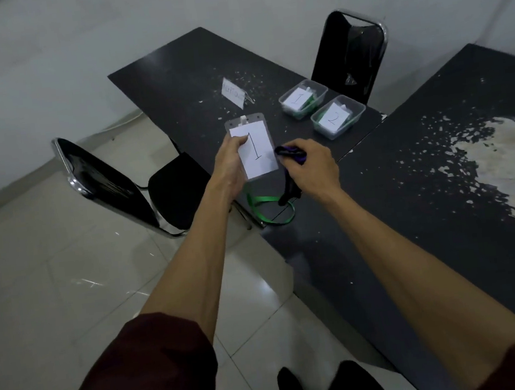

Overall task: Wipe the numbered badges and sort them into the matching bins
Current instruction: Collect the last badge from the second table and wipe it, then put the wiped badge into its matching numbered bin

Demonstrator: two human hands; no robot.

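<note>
The badge (256, 150), a clear sleeve with a card marked 1, is being pinched at its left edge by the left hand (231, 169) above the table (181, 85), its long axis running near-far, clip end far. The right hand (312, 170) is clutching a purple cloth (290, 155) at its right edge.

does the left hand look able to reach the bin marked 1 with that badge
Probably yes: the left hand grips the badge marked 1 in front of the open-topped bin labelled 1, with bare table between. The right hand with the cloth sits off to the side.
</note>
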